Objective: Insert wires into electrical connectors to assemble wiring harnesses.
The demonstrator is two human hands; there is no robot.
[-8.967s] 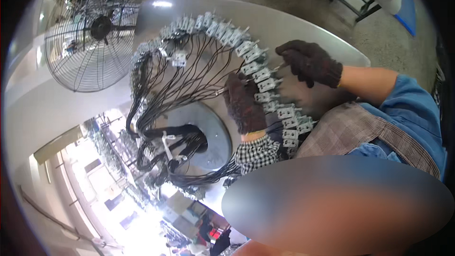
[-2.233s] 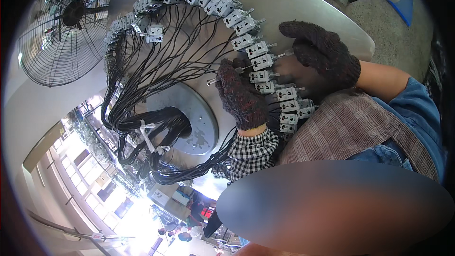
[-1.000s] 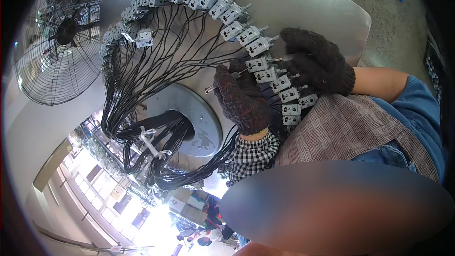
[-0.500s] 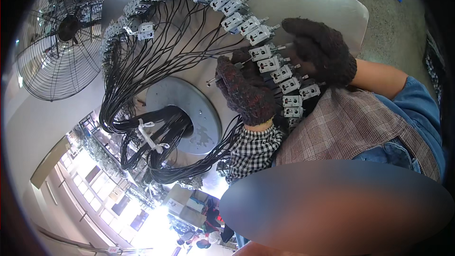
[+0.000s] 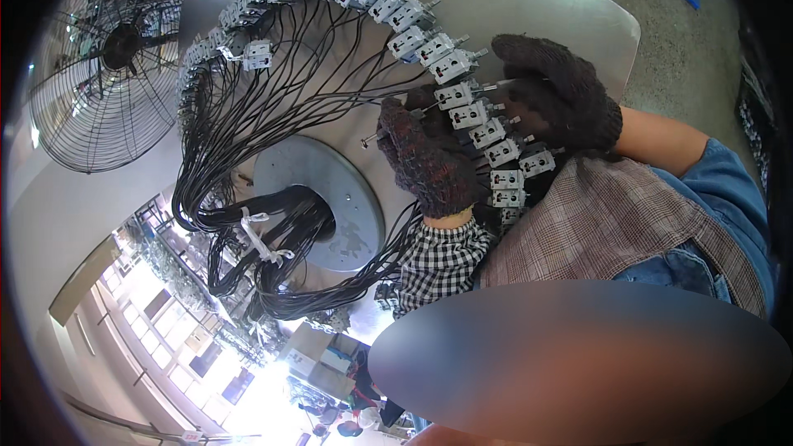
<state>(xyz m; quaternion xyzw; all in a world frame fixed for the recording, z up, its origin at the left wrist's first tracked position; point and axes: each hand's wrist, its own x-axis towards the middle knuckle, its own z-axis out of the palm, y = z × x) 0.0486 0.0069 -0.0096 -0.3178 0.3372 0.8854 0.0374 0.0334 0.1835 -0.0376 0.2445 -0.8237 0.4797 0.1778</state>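
A ring of small grey connector blocks (image 5: 429, 48) lies around a round metal table (image 5: 529, 0). Black wires (image 5: 273, 116) run from the blocks to a bundle at the grey centre disc (image 5: 330, 190). My left hand (image 5: 425, 161), in a dark knit glove, sits inside the ring, closed around a thin metal rod (image 5: 369, 139) whose tip pokes out to the left. My right hand (image 5: 557, 95), also gloved, curls against the outer side of the blocks, with its fingertips at a block (image 5: 456, 96). Whether it grips that block is hidden.
A large wire-cage fan (image 5: 107, 58) stands to the left of the table. A white tie (image 5: 263, 239) binds the wire bundle. A plaid cloth (image 5: 611, 223) covers my lap at the table's near edge. Concrete floor (image 5: 694, 74) lies to the right.
Over nine seconds my right hand has closed in on the ring opposite my left. In the last second both hands stay at the same blocks and only the view shifts slightly.
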